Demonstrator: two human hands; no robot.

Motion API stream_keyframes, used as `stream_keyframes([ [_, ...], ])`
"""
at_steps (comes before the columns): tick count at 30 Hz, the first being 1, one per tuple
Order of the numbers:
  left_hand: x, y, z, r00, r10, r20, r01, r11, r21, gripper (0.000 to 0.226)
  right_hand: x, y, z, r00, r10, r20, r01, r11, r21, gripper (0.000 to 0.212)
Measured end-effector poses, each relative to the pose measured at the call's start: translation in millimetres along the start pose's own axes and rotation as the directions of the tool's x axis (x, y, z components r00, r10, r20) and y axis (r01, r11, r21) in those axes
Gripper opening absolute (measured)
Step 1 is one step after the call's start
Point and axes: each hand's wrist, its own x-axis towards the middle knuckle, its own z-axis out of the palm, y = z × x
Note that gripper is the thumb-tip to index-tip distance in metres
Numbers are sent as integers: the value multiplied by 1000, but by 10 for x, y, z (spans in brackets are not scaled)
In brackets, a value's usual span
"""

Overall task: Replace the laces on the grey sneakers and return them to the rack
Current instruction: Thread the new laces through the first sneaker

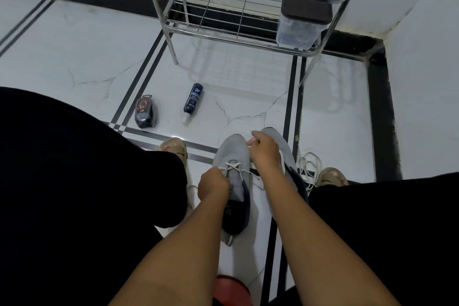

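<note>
You sit over a white tiled floor crossed by black stripes, with your knees in black trousers filling the left and right edges of the frame. Two grey sneakers stand side by side on the floor at lower centre, toes pointing up the frame. The nearer grey sneaker has a white lace crossed through its lowest eyelets. Your left hand is curled at the sneaker's left eyelet row and pinches that lace. Your right hand is raised just above and to the right, fingers curled, pinching the other end of the lace, which runs down to the shoe. The second grey sneaker sits just beside the first, mostly hidden behind your right hand and forearm. A loose white lace lies in a tangle on the floor to the right of it, near your right sandalled foot. Your left sandalled foot shows left of the sneakers. Further up the frame, a dark shoe polish tin and a blue bottle lie on the floor, well apart from the shoes. The steel shoe rack stands at top centre, its lower shelf holding a clear plastic box with a dark lid at the right end.
</note>
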Motion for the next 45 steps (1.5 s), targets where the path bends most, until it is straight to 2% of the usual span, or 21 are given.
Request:
stream_keyframes([
  [2, -13, -92, 15, 999, -40, -16, 37, 988, -153, 27, -85, 55, 94, 996, 69, 56, -70, 998, 7, 25],
  [4, 7, -152, -9, 999, -48, 14, 50, 971, -234, 28, -178, 169, 190, 980, 107, 169, -80, 984, -158, 15],
  [7, 41, -176, -33, 997, -58, 59, 72, 955, -289, 27, -332, 287, 296, 954, 86, 287, 38, 916, -401, 19],
  [14, 47, -188, -11, 997, -11, 73, 31, 962, -270, 26, -429, 319, 442, 973, 7, 230, 130, 809, -574, 22],
  [18, 33, -164, 4, 998, 1, 68, 17, 966, -258, 25, -447, 297, 453, 971, -5, 239, 147, 799, -583, 19],
  [23, -2, -103, -8, 997, -61, 53, 74, 955, -289, 21, -472, 307, 444, 992, 1, 124, 67, 837, -542, 21],
  [27, 90, -124, 50, 997, 25, 77, -4, 967, -255, 11, -523, 347, 294, 973, -229, 37, 192, 707, -681, 21],
  [28, 107, -131, 63, 997, 41, 70, -24, 971, -236, 14, -548, 358, 232, 975, -222, 27, 181, 709, -682, 27],
  [30, 139, -132, 84, 995, 66, 75, -48, 976, -212, 14, -587, 408, 125, 995, -68, 66, 95, 731, -675, 35],
  [32, 138, -127, 101, 998, 36, 49, -23, 968, -249, 10, -627, 491, 90, 985, 60, 162, 78, 682, -727, 29],
  [34, 165, -113, -13, 994, -93, -50, 59, 883, -466, 9, -629, 557, 77, 979, 113, 167, 39, 706, -707, 21],
  [35, 246, -119, -159, 977, -178, -116, 65, 770, -635, 10, -619, 569, 72, 978, 139, 154, 5, 727, -687, 20],
  [37, 448, -78, -577, 933, -324, -153, 9, 448, -894, 20, -596, 573, 57, 971, 193, 139, -56, 752, -657, 18],
  [38, 540, -34, -815, 918, -368, -145, -34, 294, -955, 23, -579, 566, 42, 967, 218, 132, -86, 767, -636, 18],
  [39, 580, 28, -1015, 896, -413, -160, -75, 215, -974, 25, -562, 561, 33, 963, 237, 128, -108, 776, -622, 18],
  [40, 598, 119, -1151, 882, -422, -211, -119, 234, -965, 31, -547, 556, 25, 961, 246, 129, -117, 778, -617, 18],
  [41, 584, 228, -1220, 876, -375, -302, -163, 360, -919, 35, -532, 558, 30, 959, 250, 130, -118, 776, -620, 19],
  [42, 523, 333, -1195, 898, -228, -377, -182, 588, -788, 37, -525, 551, 36, 959, 252, 132, -117, 772, -625, 20],
  [43, 396, 408, -1084, 937, -23, -349, -187, 810, -556, 38, -521, 540, 45, 959, 249, 135, -110, 767, -632, 21],
  [44, 290, 392, -885, 962, 158, -224, -216, 939, -269, 38, -524, 527, 53, 959, 245, 142, -100, 763, -639, 22],
  [45, 233, 299, -651, 968, 241, -66, -244, 969, -39, 37, -524, 523, 60, 960, 238, 146, -92, 762, -641, 22],
])
